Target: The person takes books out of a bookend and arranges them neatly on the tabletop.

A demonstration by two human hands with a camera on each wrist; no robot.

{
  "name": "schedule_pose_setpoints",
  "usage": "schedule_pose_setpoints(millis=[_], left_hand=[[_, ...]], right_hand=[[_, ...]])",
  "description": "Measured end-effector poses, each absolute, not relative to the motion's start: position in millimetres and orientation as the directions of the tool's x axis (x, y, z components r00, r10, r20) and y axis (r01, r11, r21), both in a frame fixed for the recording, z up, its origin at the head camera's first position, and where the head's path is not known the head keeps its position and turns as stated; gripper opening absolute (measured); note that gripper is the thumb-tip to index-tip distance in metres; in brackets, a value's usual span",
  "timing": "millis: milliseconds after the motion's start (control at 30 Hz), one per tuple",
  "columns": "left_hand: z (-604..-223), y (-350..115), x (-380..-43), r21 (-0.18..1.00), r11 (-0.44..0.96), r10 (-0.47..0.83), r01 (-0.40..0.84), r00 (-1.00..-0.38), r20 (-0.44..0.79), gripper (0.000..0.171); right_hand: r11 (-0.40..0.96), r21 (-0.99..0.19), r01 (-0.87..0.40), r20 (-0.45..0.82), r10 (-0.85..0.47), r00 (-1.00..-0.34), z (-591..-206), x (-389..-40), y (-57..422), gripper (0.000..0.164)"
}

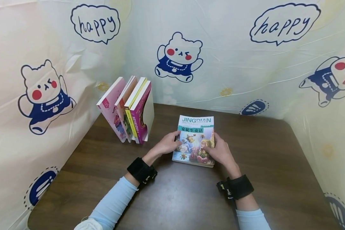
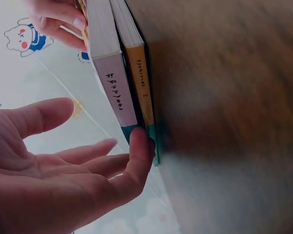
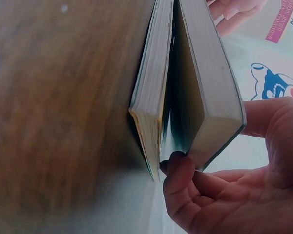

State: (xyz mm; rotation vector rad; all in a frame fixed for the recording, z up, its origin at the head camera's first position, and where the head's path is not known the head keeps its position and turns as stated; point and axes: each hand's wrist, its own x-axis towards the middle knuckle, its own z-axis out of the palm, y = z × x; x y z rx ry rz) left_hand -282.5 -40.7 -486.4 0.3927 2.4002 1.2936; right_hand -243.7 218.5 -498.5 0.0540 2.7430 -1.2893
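Note:
Two paperback books lie stacked on the brown table. The upper paperback (image 1: 194,127) has a blue-and-white illustrated cover headed "JINGDIAN"; beneath it, the lower paperback (image 2: 137,73) shows a yellow-and-green spine. My right hand (image 1: 222,150) grips the upper one at its right side, thumb on the cover and fingers curled under its edge. In the right wrist view a wedge-shaped gap parts the two books on that side. My left hand (image 1: 167,143) is at the spine side. One fingertip (image 2: 139,139) touches the spines near the gap, while the left thumb (image 2: 53,114) stands apart from the book.
Several books (image 1: 138,118) stand upright, some leaning, at the table's back left. Patterned cloth (image 1: 218,73) with bears and "happy" bubbles hangs behind and at both sides of the table (image 1: 276,179). Black straps (image 1: 142,171) with cameras sit on both wrists.

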Motion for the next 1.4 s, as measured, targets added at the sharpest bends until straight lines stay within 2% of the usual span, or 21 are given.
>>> schedule_pose_setpoints(millis=[500,733,1100,1400], left_hand=[[-488,-39,-285,0.820,0.570,0.449,0.056,-0.856,-0.254,0.060],[-483,-44,-284,0.828,0.557,0.472,0.056,-0.842,-0.260,0.062],[-482,-58,-283,0.822,0.565,0.502,0.073,-0.821,-0.271,0.052],[-481,-54,-282,0.841,0.540,0.491,0.048,-0.829,-0.268,0.049]], right_hand=[[0.704,-0.705,0.086,-0.149,-0.029,-0.988,-493,-240,218,0.075],[0.714,-0.695,0.078,-0.162,-0.051,-0.985,-491,-241,222,0.083],[0.695,-0.712,0.098,-0.193,-0.059,-0.979,-491,-241,226,0.069],[0.704,-0.702,0.110,-0.208,-0.055,-0.977,-490,-240,228,0.075]])
